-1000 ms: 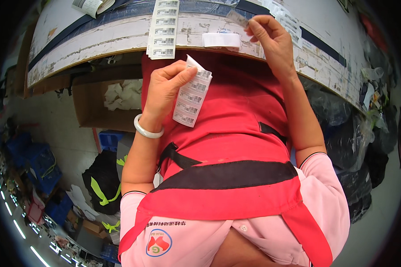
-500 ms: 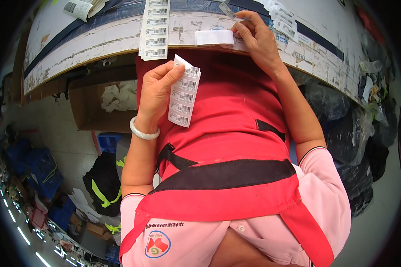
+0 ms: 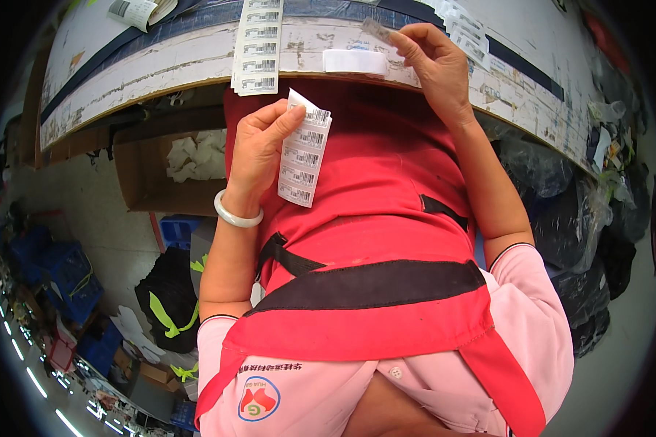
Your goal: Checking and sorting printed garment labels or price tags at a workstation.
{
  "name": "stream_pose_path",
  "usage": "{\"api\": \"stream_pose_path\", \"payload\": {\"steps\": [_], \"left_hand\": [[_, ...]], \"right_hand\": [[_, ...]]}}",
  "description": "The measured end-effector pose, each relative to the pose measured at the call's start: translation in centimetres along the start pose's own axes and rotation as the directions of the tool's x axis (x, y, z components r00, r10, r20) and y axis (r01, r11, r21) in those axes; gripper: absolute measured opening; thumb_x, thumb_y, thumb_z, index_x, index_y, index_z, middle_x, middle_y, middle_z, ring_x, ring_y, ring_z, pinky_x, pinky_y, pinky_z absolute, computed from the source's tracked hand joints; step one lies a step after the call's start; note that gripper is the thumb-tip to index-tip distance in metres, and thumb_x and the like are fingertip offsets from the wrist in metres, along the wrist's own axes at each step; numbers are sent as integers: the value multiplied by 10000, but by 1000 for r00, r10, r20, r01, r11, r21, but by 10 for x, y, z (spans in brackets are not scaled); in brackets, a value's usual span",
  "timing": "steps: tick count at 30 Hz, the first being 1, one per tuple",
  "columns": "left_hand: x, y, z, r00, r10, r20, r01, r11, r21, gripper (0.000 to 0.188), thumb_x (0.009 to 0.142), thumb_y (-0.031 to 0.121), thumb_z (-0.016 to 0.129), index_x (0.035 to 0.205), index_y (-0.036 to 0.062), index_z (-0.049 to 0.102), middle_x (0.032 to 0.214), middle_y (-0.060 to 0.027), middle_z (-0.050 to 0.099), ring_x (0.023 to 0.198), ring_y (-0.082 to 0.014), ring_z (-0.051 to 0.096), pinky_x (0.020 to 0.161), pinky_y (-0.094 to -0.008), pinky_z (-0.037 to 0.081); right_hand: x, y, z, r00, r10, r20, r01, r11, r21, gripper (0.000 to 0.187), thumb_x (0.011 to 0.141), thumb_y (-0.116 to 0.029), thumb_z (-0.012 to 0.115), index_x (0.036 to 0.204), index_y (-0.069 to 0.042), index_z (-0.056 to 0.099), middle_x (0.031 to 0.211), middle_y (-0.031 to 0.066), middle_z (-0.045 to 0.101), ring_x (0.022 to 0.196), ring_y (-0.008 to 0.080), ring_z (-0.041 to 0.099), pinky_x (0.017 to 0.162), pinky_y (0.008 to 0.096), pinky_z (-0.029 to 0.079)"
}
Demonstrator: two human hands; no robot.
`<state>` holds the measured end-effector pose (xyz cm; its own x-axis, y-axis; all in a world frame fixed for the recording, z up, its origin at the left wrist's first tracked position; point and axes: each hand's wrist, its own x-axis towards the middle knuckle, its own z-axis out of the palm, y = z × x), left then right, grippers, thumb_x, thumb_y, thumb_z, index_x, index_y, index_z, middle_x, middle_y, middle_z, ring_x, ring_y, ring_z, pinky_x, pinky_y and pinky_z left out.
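Observation:
Pinched at its top in my left hand (image 3: pixel 259 149) is a strip of barcode labels (image 3: pixel 303 160), hanging in front of my red apron with a top corner folded up. My right hand (image 3: pixel 439 71) is over the worktable's near edge, thumb and fingers pressed together on a small greyish, see-through tag (image 3: pixel 376 30). Below the tag lies a narrow white bundle (image 3: pixel 354 62), which looks like folded blank tape, apart from my fingers. To its left a stack of barcode label strips (image 3: pixel 259 54) hangs slightly over the table edge.
The scuffed white worktable (image 3: pixel 160 65) spans the far side. More label strips (image 3: pixel 465 33) lie at its right, and a curled label sheet (image 3: pixel 133 12) at the far left. Beneath stands a cardboard box (image 3: pixel 142 178) with crumpled paper. Black plastic bags (image 3: pixel 576 240) are piled at right.
My right hand has moved slightly right, away from the white bundle, and the see-through tag has tilted. My left hand and its label strip are nearly unmoved.

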<state>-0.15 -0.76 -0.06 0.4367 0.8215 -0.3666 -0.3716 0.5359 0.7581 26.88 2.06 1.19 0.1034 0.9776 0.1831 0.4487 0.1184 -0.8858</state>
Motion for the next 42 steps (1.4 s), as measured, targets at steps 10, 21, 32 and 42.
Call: {"api": "stream_pose_path", "payload": {"steps": [10,21,32,42], "left_hand": [[2,3,2,998,8,-66,-9,1000,-8,168,927,149,634,962,-8,682,814,-17,677,681,-53,609,610,-186,479],[3,2,0,997,11,-83,-12,1000,-11,166,920,149,645,965,-6,683,824,-20,682,692,-56,617,613,-186,485],[4,-2,0,997,-9,-73,7,1000,-20,173,918,154,649,974,-6,684,824,-21,683,689,-56,618,607,-187,489],[3,-4,2,996,-14,-84,13,1000,-12,171,916,164,654,952,0,687,811,-16,679,675,-52,610,594,-184,480]], "right_hand": [[6,-16,5,873,311,375,-409,886,217,166,927,-189,638,972,-29,639,769,18,643,638,51,599,555,181,502],[15,-23,7,835,358,417,-420,905,65,204,918,-200,640,934,3,631,750,34,636,629,67,596,565,208,529],[18,-22,9,812,404,422,-457,889,28,207,904,-226,665,929,-23,633,740,10,625,614,49,589,544,185,506],[20,-22,9,800,400,446,-458,889,23,204,902,-223,661,916,-23,629,728,12,628,601,48,578,535,185,503]]}}
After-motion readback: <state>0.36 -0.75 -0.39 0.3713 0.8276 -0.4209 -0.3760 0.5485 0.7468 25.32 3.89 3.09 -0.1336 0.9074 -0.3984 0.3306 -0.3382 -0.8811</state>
